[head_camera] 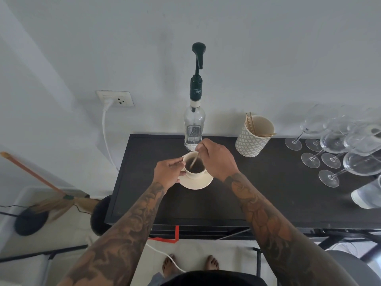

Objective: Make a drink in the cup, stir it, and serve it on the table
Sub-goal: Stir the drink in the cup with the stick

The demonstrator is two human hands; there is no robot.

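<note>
While the left hand (168, 173) gripped the cup (193, 167) on its saucer (198, 183), the right hand (216, 159) pinched a stirrer (194, 159) dipping below its grip into the dark drink.

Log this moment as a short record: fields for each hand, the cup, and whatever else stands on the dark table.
left hand: left hand holds the cup at its side
right hand: right hand pinches the stir stick, its lower end in the drink
cup: on a saucer, filled with dark liquid
table: dark table
behind cup: clear pump bottle, nearly empty
right of bottle: patterned holder with wooden sticks
far right: wine glasses
stage: stirring, not yet served
</note>
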